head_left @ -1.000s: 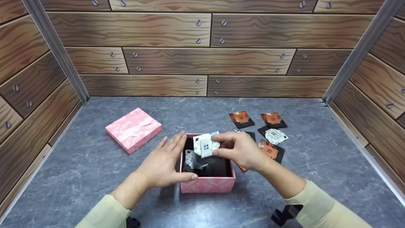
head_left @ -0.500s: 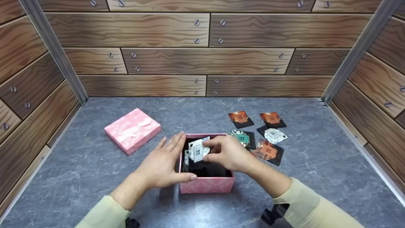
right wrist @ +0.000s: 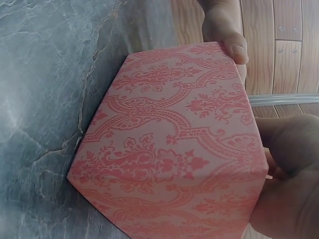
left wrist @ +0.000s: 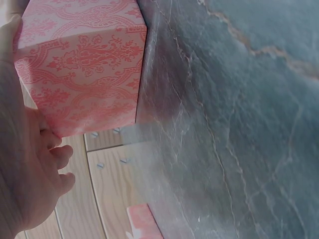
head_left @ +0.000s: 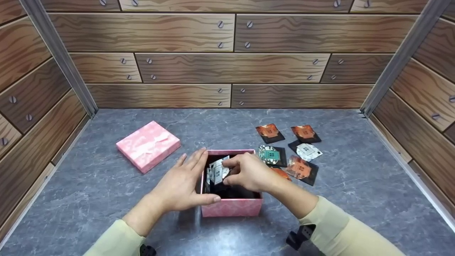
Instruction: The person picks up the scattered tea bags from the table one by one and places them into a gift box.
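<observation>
A pink patterned box (head_left: 233, 207), without its lid on, stands in front of me. My left hand (head_left: 179, 183) holds it at the left side, thumb over the front rim and fingers along the left edge to the back corner. Between thumb and fingers, my right hand (head_left: 249, 174) pinches a flat white-and-black sachet (head_left: 217, 173) inside the box, near its left wall. Another white sachet lies partly hidden behind it. The right wrist view shows the box's outer wall (right wrist: 164, 114) and my right hand (right wrist: 299, 154) over the rim; the sachet is hidden there.
The pink lid (head_left: 147, 146) with a bow lies on the grey marbled table at the left. Right of the box lie several sachets: orange ones (head_left: 270, 133), a green one (head_left: 271, 155) and a white one (head_left: 308, 152). Wood-patterned walls (head_left: 153, 35) enclose the table.
My right hand has moved left and down into the box with the white sachet, uncovering the green sachet on the table. My left hand has stayed on the box.
</observation>
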Demonstrator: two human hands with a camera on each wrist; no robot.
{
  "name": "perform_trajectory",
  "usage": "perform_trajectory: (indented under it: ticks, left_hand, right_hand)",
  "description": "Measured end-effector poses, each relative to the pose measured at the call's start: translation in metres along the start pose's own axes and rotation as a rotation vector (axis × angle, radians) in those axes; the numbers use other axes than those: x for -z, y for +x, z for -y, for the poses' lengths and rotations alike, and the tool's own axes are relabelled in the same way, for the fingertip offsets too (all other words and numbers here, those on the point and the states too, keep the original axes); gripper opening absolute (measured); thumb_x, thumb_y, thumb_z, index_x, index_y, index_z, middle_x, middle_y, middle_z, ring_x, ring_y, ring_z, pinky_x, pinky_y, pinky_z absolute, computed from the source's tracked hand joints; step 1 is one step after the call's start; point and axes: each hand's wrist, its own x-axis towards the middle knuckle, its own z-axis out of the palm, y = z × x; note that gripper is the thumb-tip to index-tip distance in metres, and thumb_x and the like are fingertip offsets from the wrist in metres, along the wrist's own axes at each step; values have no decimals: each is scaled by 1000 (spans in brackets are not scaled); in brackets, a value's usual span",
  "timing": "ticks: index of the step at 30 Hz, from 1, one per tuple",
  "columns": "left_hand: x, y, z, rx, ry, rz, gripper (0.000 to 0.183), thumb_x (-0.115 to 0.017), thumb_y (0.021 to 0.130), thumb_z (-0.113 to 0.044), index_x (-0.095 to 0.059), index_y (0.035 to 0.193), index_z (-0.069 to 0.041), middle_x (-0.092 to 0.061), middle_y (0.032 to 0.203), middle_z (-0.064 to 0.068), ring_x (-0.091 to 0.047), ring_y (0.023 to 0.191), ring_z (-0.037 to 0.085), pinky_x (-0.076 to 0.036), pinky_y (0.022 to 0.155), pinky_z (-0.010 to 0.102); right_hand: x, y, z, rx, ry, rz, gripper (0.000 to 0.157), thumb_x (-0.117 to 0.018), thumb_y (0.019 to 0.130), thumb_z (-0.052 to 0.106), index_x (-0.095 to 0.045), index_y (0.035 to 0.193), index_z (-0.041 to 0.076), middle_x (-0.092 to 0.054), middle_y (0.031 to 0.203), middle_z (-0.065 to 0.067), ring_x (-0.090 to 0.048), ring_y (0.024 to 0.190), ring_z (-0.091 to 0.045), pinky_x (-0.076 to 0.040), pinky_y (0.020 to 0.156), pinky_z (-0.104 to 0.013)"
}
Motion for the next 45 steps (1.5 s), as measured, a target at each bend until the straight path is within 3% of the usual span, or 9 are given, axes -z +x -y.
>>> perform_trajectory:
  ticks: [20,30,45]
  left_hand:
    - [3,-4,5,-10,-49,30,128,-56,85,-88,-17,168,1,-15,176,15,-18,161,26,-17,129,57]
    - [4,-3,4,-4,-44,37,129,-55,85,-90,-15,169,0,-14,176,15,-18,161,27,-17,129,56]
    - [3,-2,4,6,-41,44,129,-53,85,-91,-14,169,-1,-14,176,13,-18,161,26,-17,129,57]
  right_hand:
    - [-6,5,5,-9,-125,55,58,-90,84,14,-70,137,-1,-74,128,-14,-76,101,-23,-53,107,-49]
    - [-9,7,8,-34,-180,88,62,-91,83,16,-69,139,1,-69,138,-12,-61,133,-36,-45,116,-52]
    - [-8,4,8,-61,-222,88,63,-91,84,17,-68,142,6,-72,134,-15,-61,127,-45,-44,114,-58]
